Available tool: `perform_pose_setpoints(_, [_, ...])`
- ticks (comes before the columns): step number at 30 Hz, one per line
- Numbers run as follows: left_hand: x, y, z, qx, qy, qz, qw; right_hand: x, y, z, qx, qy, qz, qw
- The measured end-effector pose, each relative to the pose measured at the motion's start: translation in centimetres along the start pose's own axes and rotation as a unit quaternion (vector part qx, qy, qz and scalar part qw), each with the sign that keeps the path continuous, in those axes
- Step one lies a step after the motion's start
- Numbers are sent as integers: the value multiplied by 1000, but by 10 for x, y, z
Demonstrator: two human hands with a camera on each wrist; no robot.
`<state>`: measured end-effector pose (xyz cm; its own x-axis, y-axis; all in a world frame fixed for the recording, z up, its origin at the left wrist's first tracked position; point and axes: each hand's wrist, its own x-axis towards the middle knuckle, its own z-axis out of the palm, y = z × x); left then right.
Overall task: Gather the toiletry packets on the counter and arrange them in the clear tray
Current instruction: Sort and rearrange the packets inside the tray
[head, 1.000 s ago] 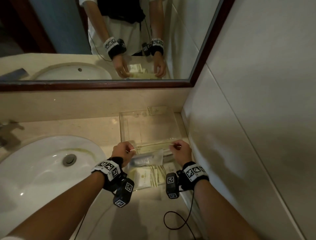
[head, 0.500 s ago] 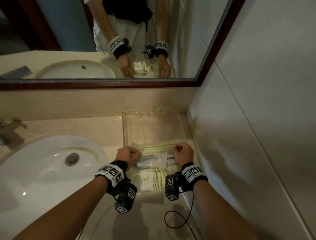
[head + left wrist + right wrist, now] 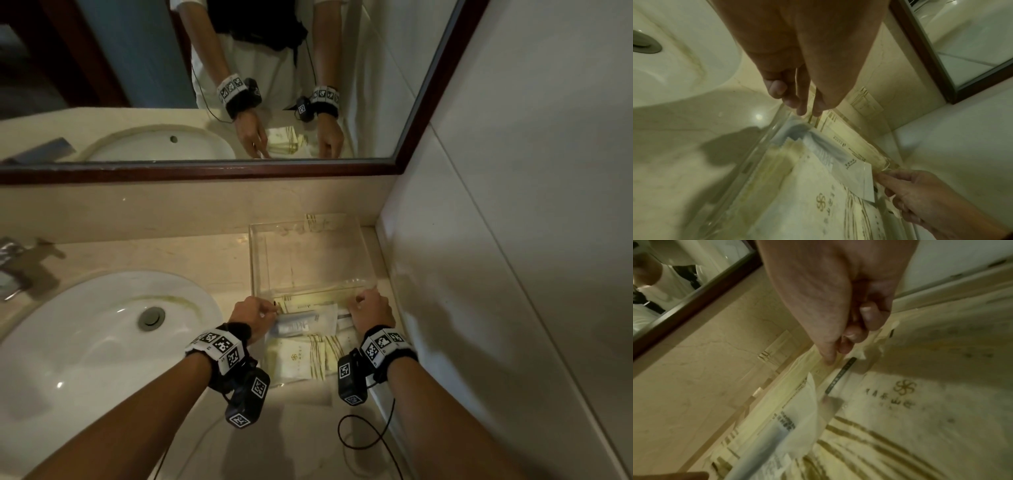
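A clear tray (image 3: 261, 260) stands on the counter between the sink and the right wall. A long cream packet (image 3: 310, 302) lies across it, just behind a white packet holding a tube (image 3: 305, 322). My left hand (image 3: 270, 310) pinches the long packet's left end (image 3: 818, 123). My right hand (image 3: 358, 303) pinches its right end (image 3: 818, 368) between thumb and fingers. Cream packets with gold stripes and a logo (image 3: 296, 359) lie overlapped in the tray's near part, inside its clear left wall (image 3: 756, 154). The far part of the tray floor is bare.
A white sink (image 3: 85, 342) with its drain is to the left, and a faucet (image 3: 10, 267) shows at the left edge. The tiled wall (image 3: 479, 274) is close on the right. A striped packet (image 3: 323, 221) leans behind the tray under the mirror (image 3: 205, 85). A black cable (image 3: 363, 435) loops below my right wrist.
Both hands have lowered the long cream packet, which they held a little above the white packet before. It is now level with the other packets, behind the white one.
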<state>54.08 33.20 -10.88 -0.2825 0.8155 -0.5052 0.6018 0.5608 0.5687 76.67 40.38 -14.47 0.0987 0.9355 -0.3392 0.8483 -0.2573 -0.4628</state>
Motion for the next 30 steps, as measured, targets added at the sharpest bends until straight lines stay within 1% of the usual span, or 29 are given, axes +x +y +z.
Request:
perform_pose_setpoints(2, [-3,-2,-1,2,2,2,1000,-3,2,-1,-17,-7,4,1000])
perform_pose_setpoints(5, [-7,-3,-4,5,2,12,1000,-9,2,-5,-14,1,9,1000])
perform_pose_setpoints(9, [-14,1,-6,13,-1,29,999,-22,2,-12,-8,4,-17,1000])
perform_pose_setpoints(11, [-19,5,-7,15,-8,42,999,-30,1,-15,-9,-14,-34,999])
perform_pose_setpoints(14, [-27,11,-5,17,-20,60,998,-43,0,-22,-8,-60,-48,997])
perform_pose_setpoints(18, [-41,18,2,33,-36,94,994,-60,9,-29,-11,-62,-50,997])
perform_pose_setpoints(22, [-53,22,14,42,-55,122,990,-81,27,-34,-17,-41,-35,998])
perform_pose_setpoints(25, [-61,23,26,53,-71,151,984,-98,44,-37,-26,-35,-11,999])
perform_pose_setpoints(27, [-67,24,34,62,-76,170,981,-109,56,-38,-27,-38,7,999])
perform_pose_setpoints(30, [-73,24,46,62,-99,180,977,-124,74,-38,-27,-50,25,998])
